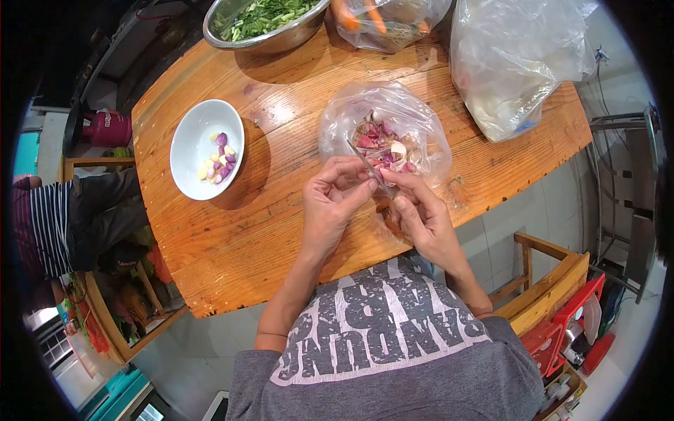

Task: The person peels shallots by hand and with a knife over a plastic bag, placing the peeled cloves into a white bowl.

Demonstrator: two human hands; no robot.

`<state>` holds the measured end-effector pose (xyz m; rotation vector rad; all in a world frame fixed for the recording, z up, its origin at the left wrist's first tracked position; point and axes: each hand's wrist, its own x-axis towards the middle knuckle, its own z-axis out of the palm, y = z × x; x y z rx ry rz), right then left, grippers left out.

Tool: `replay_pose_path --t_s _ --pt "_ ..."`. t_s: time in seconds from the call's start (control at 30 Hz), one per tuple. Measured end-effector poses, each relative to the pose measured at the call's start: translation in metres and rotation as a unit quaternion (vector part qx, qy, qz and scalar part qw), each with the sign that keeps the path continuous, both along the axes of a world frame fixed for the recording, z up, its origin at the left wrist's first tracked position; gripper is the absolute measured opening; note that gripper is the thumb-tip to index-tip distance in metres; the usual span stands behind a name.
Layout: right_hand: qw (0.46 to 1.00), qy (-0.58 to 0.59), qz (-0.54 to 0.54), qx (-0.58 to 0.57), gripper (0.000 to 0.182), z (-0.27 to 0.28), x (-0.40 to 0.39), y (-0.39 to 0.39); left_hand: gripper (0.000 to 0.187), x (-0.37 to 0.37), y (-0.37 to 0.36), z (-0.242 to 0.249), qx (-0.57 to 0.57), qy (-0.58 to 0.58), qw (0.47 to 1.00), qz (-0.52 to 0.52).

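Both of my hands are close together over the near edge of a clear plastic bag with red shallots and skins in it. A thin knife points up and left between them, its handle end hidden by my fingers. My left hand is closed, fingertips pinched on something too small to name. My right hand is wrapped round the knife, thumb near the blade. A white bowl on the left holds peeled shallots and garlic.
A metal bowl of chopped greens stands at the table's far side. Beside it are a bag with carrots and a large plastic bag. A person stands at the left. A wooden stool is lower right.
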<state>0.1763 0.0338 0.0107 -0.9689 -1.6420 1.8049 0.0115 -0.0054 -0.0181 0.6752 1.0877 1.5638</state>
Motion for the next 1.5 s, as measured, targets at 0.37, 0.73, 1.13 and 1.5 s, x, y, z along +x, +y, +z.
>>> replay_pose_path --t_s 0.37,0.73,1.13,1.5 --pt "0.987 0.071 0.013 -0.143 0.034 0.008 0.003 0.003 0.020 0.002 0.000 0.005 -0.004 0.005 1.000 0.005" --pt "0.999 0.023 0.002 -0.037 0.033 0.003 -0.002 0.000 0.020 0.000 -0.002 0.005 0.009 0.009 1.000 0.014" --pt "0.979 0.113 0.024 -0.168 0.035 0.001 0.000 0.002 0.021 0.000 -0.001 0.005 0.006 -0.007 1.000 0.007" --pt "0.980 0.123 -0.019 -0.154 0.035 -0.003 -0.001 0.002 0.032 0.001 0.000 0.006 0.000 -0.049 0.999 -0.002"
